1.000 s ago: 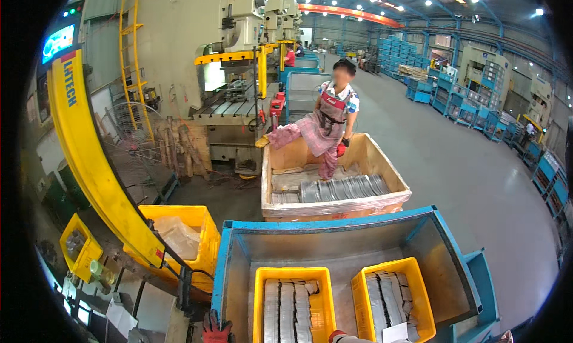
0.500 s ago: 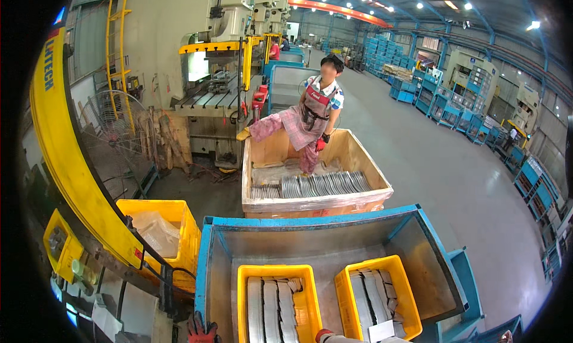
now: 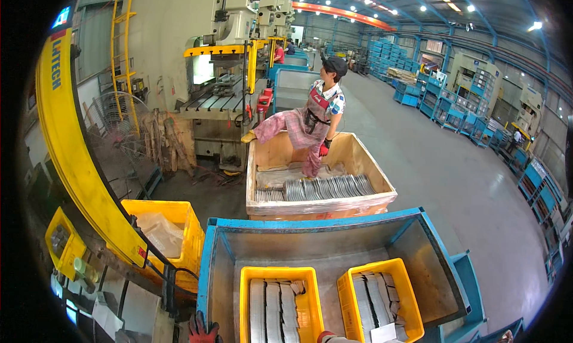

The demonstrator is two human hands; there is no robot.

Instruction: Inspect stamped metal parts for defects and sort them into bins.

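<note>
My left hand (image 3: 204,329), in a red and dark glove, is at the near left edge of the blue metal bin (image 3: 322,221), its visible fingers and thumb apart. Only a red patch of my right hand (image 3: 327,336) shows at the lower edge, by the right wall of the left yellow crate (image 3: 311,295); its fingers are hidden. That crate holds rows of stacked, thin grey metal parts (image 3: 273,310). Similar parts (image 3: 371,298) fill the right yellow crate (image 3: 412,295), where a white sheet (image 3: 383,333) lies on top. Both crates stand inside the bin.
Beyond the bin, a co-worker (image 3: 319,107) straddles the wall of a wooden box (image 3: 376,164) holding ribbed metal parts (image 3: 328,188). Left are another yellow crate (image 3: 194,241) with clear plastic, a yellow curved guard (image 3: 71,146) and a fan (image 3: 116,128). A press (image 3: 224,104) stands behind.
The whole view has shifted slightly right and down. The co-worker's head has turned toward the left. My hands stay in about the same places.
</note>
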